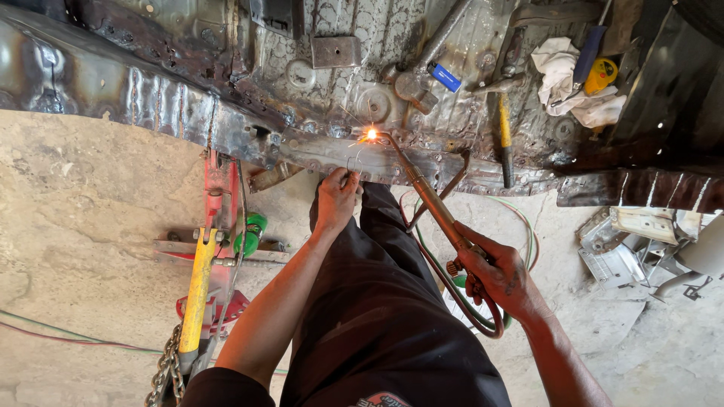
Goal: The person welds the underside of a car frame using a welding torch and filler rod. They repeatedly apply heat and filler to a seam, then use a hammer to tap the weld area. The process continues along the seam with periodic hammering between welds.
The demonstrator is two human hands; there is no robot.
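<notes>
The right hand (494,271) is closed around the brass-coloured body of a gas torch (430,197), whose tip burns with a bright orange flame (371,135) against the lower edge of a rusted car floor panel (226,90). The left hand (337,197) is pinched shut on a thin filler wire (354,160) that rises toward the flame, just beside the torch tip. Red and green hoses (483,320) loop down from the torch past the right wrist and across the concrete floor (75,196).

On the panel above lie a hammer with a yellow-banded handle (504,136), a white rag (566,79), a blue-handled tool (590,51), a small blue lighter (445,77) and a flat metal plate (335,51), all well apart from the flame. To the left of the left arm stands a red jack frame (219,203) with a yellow lever (197,283) and a chain (167,369), near the forearm. Bent sheet-metal scraps (633,241) lie to the right. The person's dark trousers (377,301) fill the space between the arms; bare concrete lies open on the far left
</notes>
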